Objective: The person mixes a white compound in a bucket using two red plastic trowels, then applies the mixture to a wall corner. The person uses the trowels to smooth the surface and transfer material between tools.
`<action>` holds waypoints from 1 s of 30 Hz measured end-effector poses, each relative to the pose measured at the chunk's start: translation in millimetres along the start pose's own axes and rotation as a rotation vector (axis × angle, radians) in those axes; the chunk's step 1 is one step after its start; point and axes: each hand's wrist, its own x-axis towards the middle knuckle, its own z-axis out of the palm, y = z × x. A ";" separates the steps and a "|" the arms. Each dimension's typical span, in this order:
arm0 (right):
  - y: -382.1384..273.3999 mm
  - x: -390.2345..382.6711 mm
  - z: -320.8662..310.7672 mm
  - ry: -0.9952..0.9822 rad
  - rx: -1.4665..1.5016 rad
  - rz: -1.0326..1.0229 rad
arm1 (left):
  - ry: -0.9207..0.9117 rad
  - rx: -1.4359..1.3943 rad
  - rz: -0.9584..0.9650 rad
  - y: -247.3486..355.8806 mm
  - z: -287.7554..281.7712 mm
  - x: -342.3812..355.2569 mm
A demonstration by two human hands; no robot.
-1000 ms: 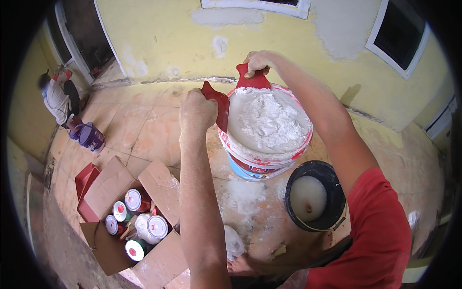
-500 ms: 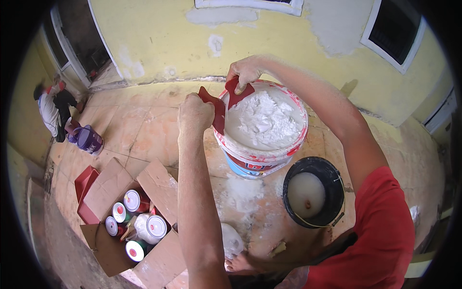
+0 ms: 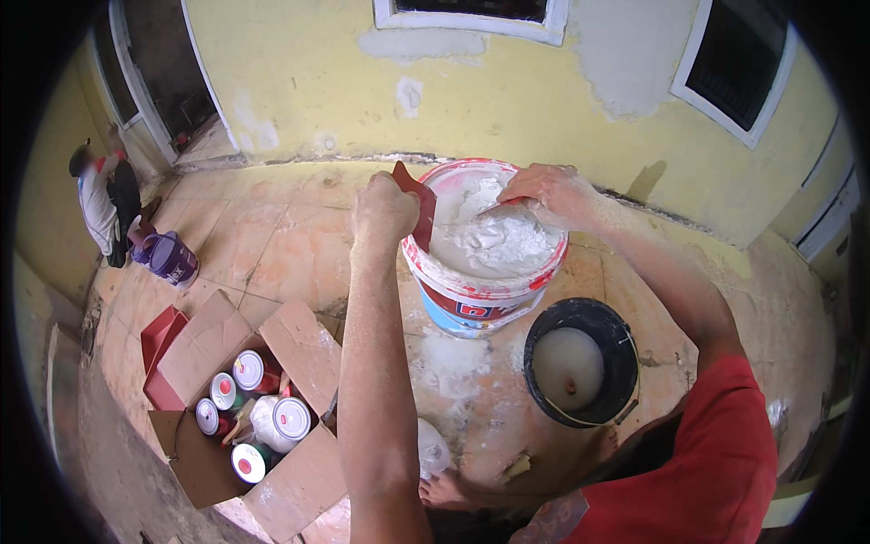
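A large white bucket (image 3: 485,288) with a red-smeared rim stands in front of me, filled with thick white putty (image 3: 494,240). At its left rim, my left hand (image 3: 384,208) grips a red putty spreader (image 3: 422,213), blade upright over the inner edge. Over the right part of the bucket my right hand (image 3: 557,195) is closed on a second red spreader (image 3: 515,192). That one is seen nearly edge-on, its blade reaching the heaped putty, and the fingers hide part of it. White powder coats my left hand and forearm.
Right of the putty bucket stands a black bucket (image 3: 627,381) of milky liquid. An open cardboard box (image 3: 294,485) with several cans sits lower left, beside red trays (image 3: 163,349). A person (image 3: 98,207) crouches far left by a purple bucket (image 3: 172,261). Behind is a patched yellow wall (image 3: 290,72).
My right hand has moved right with its spreader, from beside the left one to over the putty heap. My left hand stays near the left rim; the view has shifted slightly.
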 end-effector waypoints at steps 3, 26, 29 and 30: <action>-13.3 -37.6 -3.8 0.122 0.045 -0.028 | 0.027 0.006 0.032 3.2 -1.4 -2.3; -39.7 -3.9 18.5 -0.024 -0.184 0.217 | 0.021 0.015 0.053 12.2 -9.1 -5.3; -41.3 5.8 11.6 0.026 -0.180 0.274 | 0.009 -0.049 0.017 6.8 -4.9 -3.0; -43.1 10.1 8.1 0.034 -0.193 0.305 | 0.010 -0.058 0.019 1.3 -1.2 2.6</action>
